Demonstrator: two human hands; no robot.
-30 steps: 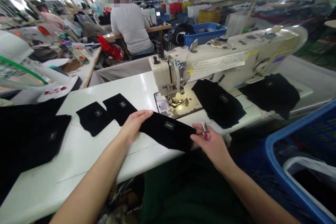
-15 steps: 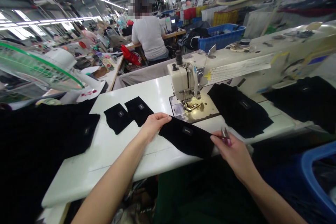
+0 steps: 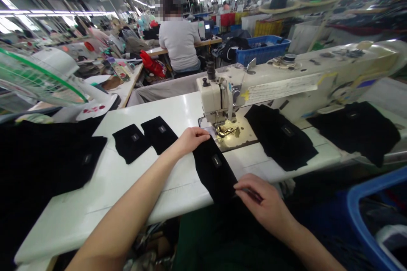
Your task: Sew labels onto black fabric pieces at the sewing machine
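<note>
A black fabric piece (image 3: 211, 180) with a small dark label (image 3: 216, 161) slants across the front of the white sewing table. My left hand (image 3: 192, 139) pinches its upper corner, close to the presser foot (image 3: 226, 130) of the sewing machine (image 3: 214, 97). At the lower right corner, by the table's front edge, my right hand (image 3: 267, 203) grips the same piece between thumb and fingertips. Something dark shows inside the curled right fingers, mostly hidden. Two small labelled black pieces (image 3: 160, 133) lie left of my left hand.
More black pieces (image 3: 282, 137) lie right of the needle area, below the machine arm. A black fabric pile (image 3: 47, 156) covers the table's left end. A fan (image 3: 41, 76) stands at the left, a blue basket (image 3: 356, 203) at lower right. A seated person (image 3: 178, 42) is ahead.
The held piece has turned from nearly level to a steep slant. My right hand has come down and leftward with its corner. The snips seen in it before no longer show clearly.
</note>
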